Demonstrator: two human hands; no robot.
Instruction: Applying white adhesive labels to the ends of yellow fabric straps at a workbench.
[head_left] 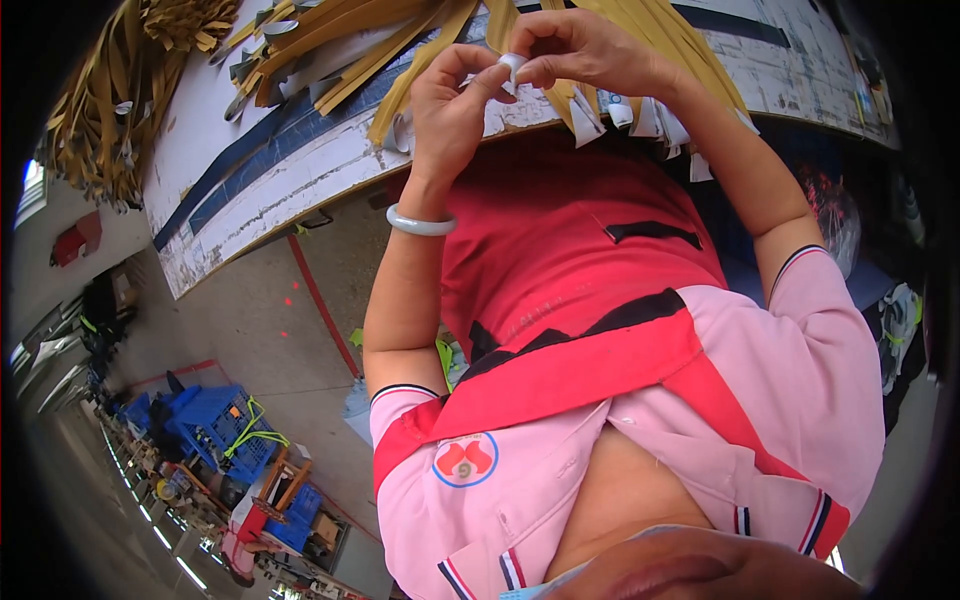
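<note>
Head view: both hands meet at the near edge of a white worktable (300,170) that carries a fan of yellow strips (420,40) with white tags on their ends. Between the hands sits a small white tab (512,66) — the thing being worked. It lies right at the fingertips of both, just over the table's near edge, above the person's red apron (560,250).

The left hand (450,105) comes up from below with a pale bangle (420,222) on its wrist; its thumb and forefinger close in a pinch on the tab's lower side. The right hand (580,50) arches over from the right, fingers curled, pinching the tab's upper side. Neither is clearly nearer — both touch it.

The tab is too small and too covered to give its long axis with certainty; it seems to stand roughly upright in the picture, pointing up toward the strips. Those strips run lengthwise away from the near edge, their tagged ends hanging just over it, beside the right wrist.
</note>
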